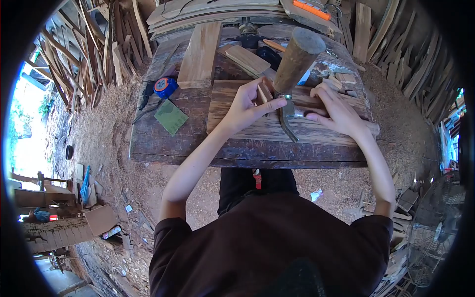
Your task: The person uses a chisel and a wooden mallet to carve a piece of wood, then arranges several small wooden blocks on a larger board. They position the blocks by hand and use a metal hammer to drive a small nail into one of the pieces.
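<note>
- Centrally, the left hand pinches a wooden block.
- Centre right, the right hand covers the hammer handle; I cannot tell its grip.

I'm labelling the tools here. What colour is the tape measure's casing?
The tape measure has a blue casing with an orange-red face, seen in the head view.

tape measure: 1 | green sheet: 1 | wooden cylinder: 1 | strips: (uncountable, overlapping)

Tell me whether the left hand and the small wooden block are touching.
Touching: the head view shows the left hand holding the small wooden block between thumb and fingers.
</note>
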Action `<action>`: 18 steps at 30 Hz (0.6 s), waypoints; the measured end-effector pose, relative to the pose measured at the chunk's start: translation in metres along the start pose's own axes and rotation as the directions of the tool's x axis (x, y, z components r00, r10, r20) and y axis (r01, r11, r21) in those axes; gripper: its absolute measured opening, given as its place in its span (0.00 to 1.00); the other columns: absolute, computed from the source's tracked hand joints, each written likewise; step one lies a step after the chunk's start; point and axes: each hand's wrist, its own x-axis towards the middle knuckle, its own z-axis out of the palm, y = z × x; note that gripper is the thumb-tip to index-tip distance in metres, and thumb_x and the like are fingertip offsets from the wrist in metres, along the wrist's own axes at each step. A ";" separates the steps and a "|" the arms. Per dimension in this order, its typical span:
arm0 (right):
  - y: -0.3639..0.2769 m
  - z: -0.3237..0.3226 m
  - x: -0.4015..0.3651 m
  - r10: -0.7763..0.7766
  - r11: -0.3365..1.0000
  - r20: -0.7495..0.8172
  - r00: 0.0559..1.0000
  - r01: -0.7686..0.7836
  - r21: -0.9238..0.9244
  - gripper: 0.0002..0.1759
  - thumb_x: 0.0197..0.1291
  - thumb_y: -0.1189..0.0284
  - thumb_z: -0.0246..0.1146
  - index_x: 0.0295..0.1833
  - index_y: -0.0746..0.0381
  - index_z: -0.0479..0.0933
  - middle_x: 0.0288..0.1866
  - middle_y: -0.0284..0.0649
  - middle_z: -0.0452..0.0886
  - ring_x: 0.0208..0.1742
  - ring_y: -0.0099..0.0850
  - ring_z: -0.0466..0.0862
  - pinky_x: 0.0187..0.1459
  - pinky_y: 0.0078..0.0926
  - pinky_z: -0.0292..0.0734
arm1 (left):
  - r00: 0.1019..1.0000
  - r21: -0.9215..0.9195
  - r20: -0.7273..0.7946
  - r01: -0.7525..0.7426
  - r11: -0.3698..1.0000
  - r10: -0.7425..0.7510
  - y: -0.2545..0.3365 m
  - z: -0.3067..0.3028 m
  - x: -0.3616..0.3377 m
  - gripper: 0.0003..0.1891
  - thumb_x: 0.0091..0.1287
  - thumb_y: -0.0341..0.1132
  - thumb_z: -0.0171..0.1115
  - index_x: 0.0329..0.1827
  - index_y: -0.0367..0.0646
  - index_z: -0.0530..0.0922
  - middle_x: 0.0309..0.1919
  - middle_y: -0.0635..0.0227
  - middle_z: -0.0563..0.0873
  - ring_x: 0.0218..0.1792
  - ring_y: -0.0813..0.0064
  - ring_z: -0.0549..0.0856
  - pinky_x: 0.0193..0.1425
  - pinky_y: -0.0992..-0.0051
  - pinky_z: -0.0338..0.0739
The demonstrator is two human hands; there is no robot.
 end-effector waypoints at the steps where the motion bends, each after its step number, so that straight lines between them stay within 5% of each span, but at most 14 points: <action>1: -0.003 0.000 0.002 -0.064 0.996 0.014 0.998 0.065 -0.057 0.29 0.63 0.49 0.63 0.53 0.62 0.69 0.50 0.45 0.72 0.53 0.45 0.78 0.54 0.40 0.73 | 1.000 0.006 -0.001 0.000 1.000 0.000 -0.001 -0.002 -0.001 0.16 0.64 0.36 0.74 0.46 0.38 0.76 0.34 0.74 0.84 0.38 0.90 0.81 0.41 0.83 0.77; 3: -0.009 0.003 0.009 -0.132 0.984 0.024 0.991 0.134 -0.113 0.28 0.63 0.48 0.63 0.53 0.62 0.70 0.48 0.45 0.74 0.53 0.45 0.79 0.53 0.42 0.73 | 0.998 0.056 0.039 0.055 0.997 -0.057 -0.004 -0.007 -0.002 0.22 0.65 0.34 0.72 0.59 0.37 0.75 0.47 0.69 0.86 0.49 0.83 0.83 0.55 0.79 0.77; 7: -0.009 0.027 0.008 -0.296 0.915 0.038 0.954 0.295 -0.276 0.25 0.64 0.52 0.63 0.51 0.63 0.71 0.44 0.44 0.77 0.49 0.42 0.82 0.49 0.39 0.76 | 0.990 0.051 0.016 0.143 0.988 -0.144 -0.004 -0.007 -0.003 0.22 0.65 0.34 0.72 0.59 0.37 0.75 0.46 0.69 0.86 0.48 0.83 0.83 0.54 0.79 0.77; 9: -0.009 0.025 0.003 -0.374 0.884 -0.059 0.926 0.336 -0.326 0.22 0.65 0.59 0.63 0.53 0.65 0.71 0.43 0.46 0.81 0.41 0.40 0.86 0.43 0.38 0.79 | 1.000 0.036 -0.010 -0.020 0.999 0.021 -0.007 -0.004 -0.003 0.16 0.63 0.37 0.74 0.43 0.39 0.75 0.33 0.74 0.84 0.36 0.89 0.81 0.39 0.84 0.76; 10: -0.014 0.013 -0.002 -0.376 0.882 -0.059 0.925 0.337 -0.330 0.22 0.65 0.59 0.63 0.53 0.65 0.71 0.43 0.46 0.81 0.41 0.40 0.86 0.43 0.38 0.79 | 1.000 0.037 -0.010 -0.024 0.999 0.025 -0.007 -0.005 -0.003 0.16 0.63 0.37 0.74 0.43 0.39 0.75 0.33 0.74 0.84 0.36 0.89 0.81 0.39 0.84 0.76; 11: -0.023 -0.005 -0.008 -0.067 0.961 0.036 0.997 0.075 -0.268 0.20 0.66 0.61 0.62 0.51 0.66 0.72 0.42 0.48 0.82 0.40 0.40 0.87 0.41 0.40 0.80 | 1.000 0.046 -0.003 -0.017 0.999 0.017 -0.007 -0.006 -0.003 0.16 0.63 0.37 0.74 0.43 0.39 0.76 0.33 0.74 0.83 0.36 0.89 0.81 0.39 0.84 0.76; 12: -0.025 -0.017 -0.013 0.241 0.950 0.147 0.959 -0.202 -0.237 0.18 0.67 0.62 0.62 0.50 0.67 0.73 0.41 0.50 0.83 0.39 0.40 0.88 0.38 0.42 0.81 | 1.000 0.053 0.000 -0.010 0.999 0.010 -0.007 -0.006 -0.004 0.16 0.63 0.37 0.74 0.43 0.39 0.76 0.32 0.74 0.83 0.35 0.90 0.81 0.39 0.84 0.75; 13: 0.006 -0.011 -0.029 -0.117 0.943 -0.074 0.990 0.088 -0.322 0.16 0.72 0.63 0.56 0.46 0.67 0.76 0.37 0.54 0.84 0.35 0.40 0.88 0.33 0.40 0.80 | 1.000 0.048 -0.009 -0.015 0.999 0.016 -0.007 -0.005 -0.004 0.16 0.63 0.37 0.74 0.43 0.39 0.76 0.32 0.74 0.83 0.35 0.90 0.81 0.39 0.84 0.75; 16: -0.027 -0.076 -0.044 0.167 0.986 -0.373 0.913 -0.163 0.042 0.22 0.78 0.59 0.48 0.46 0.66 0.78 0.25 0.38 0.78 0.22 0.25 0.78 0.26 0.26 0.72 | 1.000 0.045 -0.006 -0.007 0.999 0.007 -0.005 -0.004 -0.001 0.17 0.63 0.38 0.75 0.44 0.39 0.76 0.32 0.73 0.83 0.35 0.90 0.81 0.39 0.84 0.75; 18: -0.065 -0.116 -0.037 0.207 0.937 -0.552 0.808 -0.001 0.349 0.24 0.79 0.57 0.44 0.48 0.66 0.76 0.24 0.30 0.73 0.20 0.17 0.71 0.23 0.17 0.64 | 1.000 0.082 0.020 -0.001 0.997 -0.001 -0.008 -0.004 -0.001 0.18 0.63 0.38 0.75 0.45 0.38 0.76 0.33 0.73 0.83 0.36 0.89 0.81 0.39 0.84 0.75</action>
